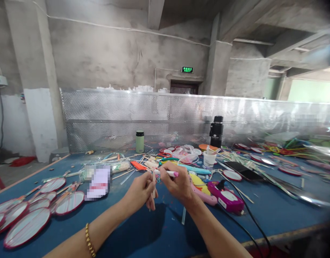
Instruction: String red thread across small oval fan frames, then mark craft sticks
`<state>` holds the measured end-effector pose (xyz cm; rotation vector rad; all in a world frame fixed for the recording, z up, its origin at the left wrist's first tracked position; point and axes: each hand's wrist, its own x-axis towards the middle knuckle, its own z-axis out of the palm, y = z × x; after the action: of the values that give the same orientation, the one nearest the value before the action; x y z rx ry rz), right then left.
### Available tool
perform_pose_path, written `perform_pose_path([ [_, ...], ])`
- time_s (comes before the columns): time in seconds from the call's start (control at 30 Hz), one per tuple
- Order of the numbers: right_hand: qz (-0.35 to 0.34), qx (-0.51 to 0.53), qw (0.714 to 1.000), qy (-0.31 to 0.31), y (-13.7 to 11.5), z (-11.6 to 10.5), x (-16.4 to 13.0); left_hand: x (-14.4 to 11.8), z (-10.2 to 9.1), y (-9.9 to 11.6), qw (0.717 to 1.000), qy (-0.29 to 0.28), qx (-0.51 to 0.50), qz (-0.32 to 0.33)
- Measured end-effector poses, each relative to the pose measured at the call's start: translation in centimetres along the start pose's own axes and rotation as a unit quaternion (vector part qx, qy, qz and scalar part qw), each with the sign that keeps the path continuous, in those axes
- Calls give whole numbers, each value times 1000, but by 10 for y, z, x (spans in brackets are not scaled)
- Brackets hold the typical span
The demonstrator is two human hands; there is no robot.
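My left hand (141, 191) pinches a thin wooden stick (154, 186) held upright over the blue table (143, 233), with a small colourful piece at its top. My right hand (175, 182) is closed on a white pen with a pink cap (171, 173) whose tip points at that piece. The two hands touch at the fingertips, just above the table's middle. A gold bead bracelet sits on my left wrist.
Several red-rimmed oval fans (27, 224) lie at the left. A purple device (226, 197) with a black cable, a black phone (240, 168), a white cup (209, 158), a green bottle (139, 142) and a black flask (216, 131) stand behind. Sticks and strips litter the far side before a perforated metal screen (113, 118).
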<state>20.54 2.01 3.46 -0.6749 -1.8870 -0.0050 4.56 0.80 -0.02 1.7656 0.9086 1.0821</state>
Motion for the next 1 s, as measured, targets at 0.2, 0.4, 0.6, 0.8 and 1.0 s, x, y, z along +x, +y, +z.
perform_pose_path([
  [0.2,0,9,1000,-11,-2,0,0,1,0,0,1000,1,-4,1],
  [0.4,3,8,1000,-1,-1,0,0,2,-1,-5,1000,2,-9,3],
  [0.6,3,9,1000,-1,1,-1,0,3,-1,-8,1000,-1,-18,6],
  [0.8,14,3,1000,9,0,-3,1,2,-1,-4,1000,4,-17,-1],
  [1.0,8,3,1000,-3,0,-2,0,2,-1,-2,1000,6,-16,-6],
])
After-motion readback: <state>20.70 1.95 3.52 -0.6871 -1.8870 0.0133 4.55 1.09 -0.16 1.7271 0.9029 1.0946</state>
